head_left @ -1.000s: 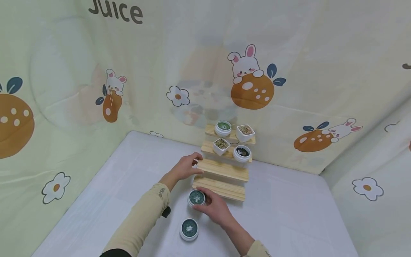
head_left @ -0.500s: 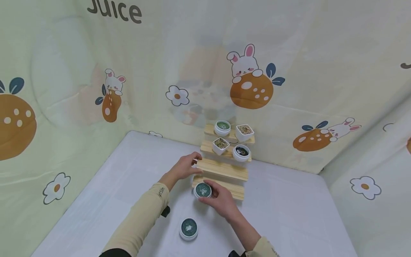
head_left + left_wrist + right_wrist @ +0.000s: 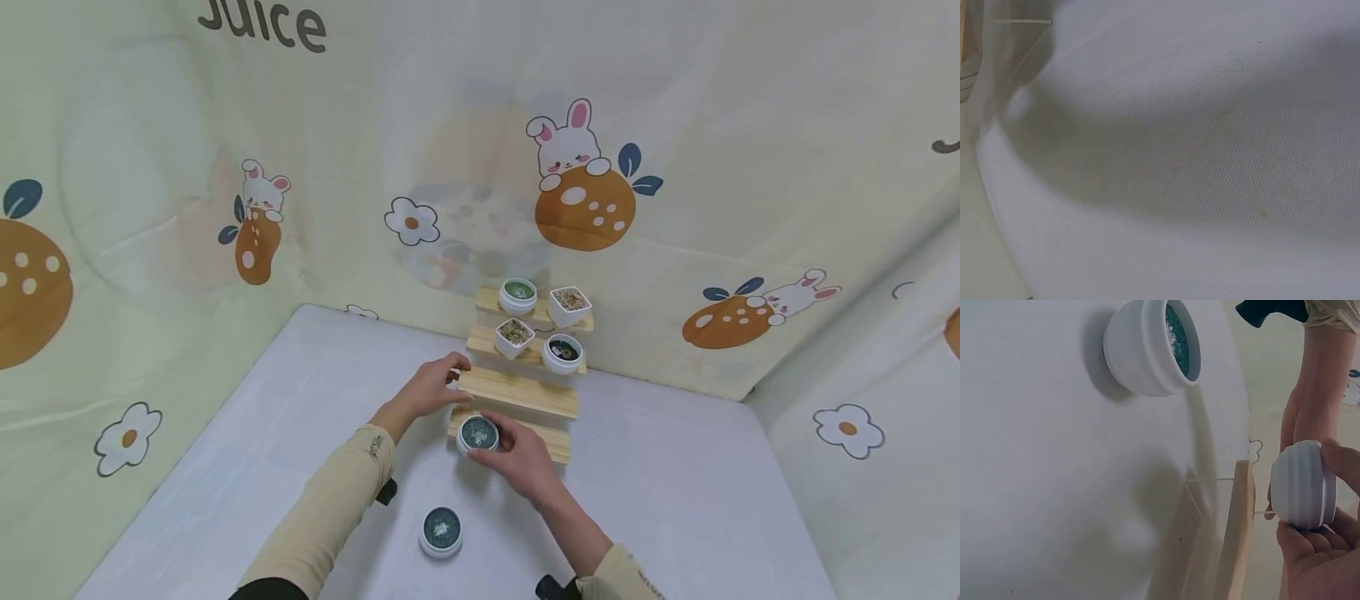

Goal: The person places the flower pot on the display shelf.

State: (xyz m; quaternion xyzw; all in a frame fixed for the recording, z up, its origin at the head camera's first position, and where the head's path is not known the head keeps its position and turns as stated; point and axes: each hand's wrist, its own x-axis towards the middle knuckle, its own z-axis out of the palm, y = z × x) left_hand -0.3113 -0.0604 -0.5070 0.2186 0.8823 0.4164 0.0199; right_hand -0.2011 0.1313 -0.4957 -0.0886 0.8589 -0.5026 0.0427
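In the head view my right hand [image 3: 525, 458] holds a small round white pot [image 3: 477, 434] with dark green filling, thumb and fingers around its sides. The pot is over the left end of the lowest step of a wooden tiered stand [image 3: 517, 393]. The right wrist view shows the pot [image 3: 1304, 484] tipped relative to the camera, with a gap between it and the wooden board [image 3: 1239, 531]. My left hand [image 3: 429, 389] grips the stand's left end, thumb and fingers about a middle step. A matching pot [image 3: 441, 532] stands on the table nearer me.
On the upper two steps sit a round pot with green filling [image 3: 517, 295], a square pot [image 3: 569, 306], another square pot [image 3: 514, 337] and a round pot with dark filling [image 3: 562, 353]. A printed curtain [image 3: 337, 150] hangs behind the white table [image 3: 660, 500].
My right hand has lifted the pot and carried it forward and slightly right, from in front of the stand to over its lowest step. The left hand stays at the stand.
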